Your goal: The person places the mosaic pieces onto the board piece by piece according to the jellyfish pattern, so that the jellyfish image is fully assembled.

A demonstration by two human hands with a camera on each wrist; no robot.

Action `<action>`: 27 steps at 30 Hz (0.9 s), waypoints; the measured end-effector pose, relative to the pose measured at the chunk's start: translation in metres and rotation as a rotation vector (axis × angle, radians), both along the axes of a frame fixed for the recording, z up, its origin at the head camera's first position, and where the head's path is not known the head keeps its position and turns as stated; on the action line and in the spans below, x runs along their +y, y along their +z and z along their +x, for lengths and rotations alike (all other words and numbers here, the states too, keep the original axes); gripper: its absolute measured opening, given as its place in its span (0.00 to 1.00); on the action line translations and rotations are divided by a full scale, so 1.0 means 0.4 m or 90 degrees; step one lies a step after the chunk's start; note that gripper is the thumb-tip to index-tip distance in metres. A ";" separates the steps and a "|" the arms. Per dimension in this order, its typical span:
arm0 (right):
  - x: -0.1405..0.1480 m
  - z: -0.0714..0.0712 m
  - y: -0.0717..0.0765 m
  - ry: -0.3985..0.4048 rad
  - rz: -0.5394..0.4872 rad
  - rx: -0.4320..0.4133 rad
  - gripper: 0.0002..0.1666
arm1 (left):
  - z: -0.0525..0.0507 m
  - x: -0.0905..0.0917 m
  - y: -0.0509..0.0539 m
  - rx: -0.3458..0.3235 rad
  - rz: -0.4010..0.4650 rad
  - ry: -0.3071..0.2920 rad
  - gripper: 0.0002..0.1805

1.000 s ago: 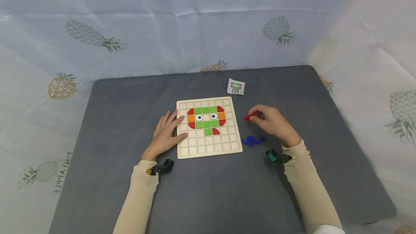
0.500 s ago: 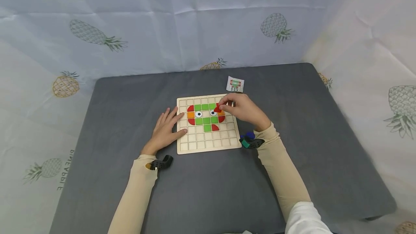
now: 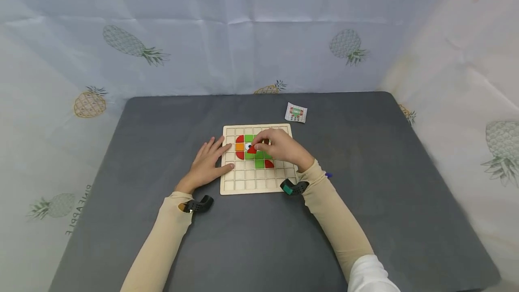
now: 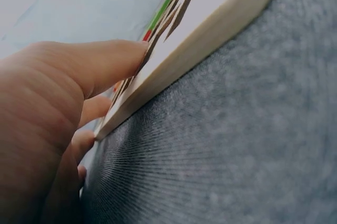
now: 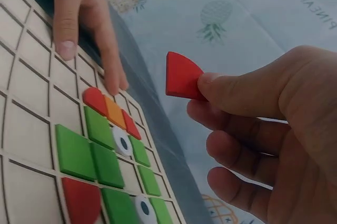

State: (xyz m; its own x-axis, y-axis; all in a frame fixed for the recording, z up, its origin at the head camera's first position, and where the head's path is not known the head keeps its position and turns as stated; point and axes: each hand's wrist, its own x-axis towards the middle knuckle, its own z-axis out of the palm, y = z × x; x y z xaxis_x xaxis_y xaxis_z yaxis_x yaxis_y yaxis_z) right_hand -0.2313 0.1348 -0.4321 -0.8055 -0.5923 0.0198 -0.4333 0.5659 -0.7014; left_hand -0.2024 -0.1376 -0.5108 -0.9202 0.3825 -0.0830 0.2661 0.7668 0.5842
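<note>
A light wooden grid board (image 3: 241, 187) lies on the grey table, with green, red and orange tiles and eye tiles set in its cells. My left hand (image 3: 204, 166) rests at its left edge, fingers spread, thumb and fingertips touching the wood. Above the tiles, my right hand (image 3: 281, 148) pinches a red quarter-circle tile (image 5: 181, 78) between thumb and index finger. In the right wrist view this tile is held apart from the board, and the other fingers are bent loosely. Part of the pattern is hidden beneath the right hand in the head view.
A small printed card (image 3: 296, 112) with a similar pattern lies behind the board. A bit of blue (image 3: 329, 175) shows beside the right sleeve, which covers the area around it. Pineapple-print cloth (image 3: 227, 53) hangs along the table's back edge.
My right hand has moved left from beside the board to above the tiles, carrying the red quarter-circle tile. The forearm now covers most of the blue pieces. My left hand has stayed put.
</note>
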 end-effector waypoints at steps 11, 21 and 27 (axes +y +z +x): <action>-0.022 0.004 -0.046 0.020 0.050 0.029 0.08 | -0.003 0.007 0.004 -0.001 -0.001 -0.021 0.40; -0.066 -0.002 -0.059 0.036 0.119 0.026 0.09 | -0.013 -0.006 0.024 -0.002 -0.021 -0.032 0.41; -0.076 0.002 -0.092 0.033 0.159 0.011 0.10 | -0.009 -0.009 0.002 -0.018 -0.031 -0.032 0.41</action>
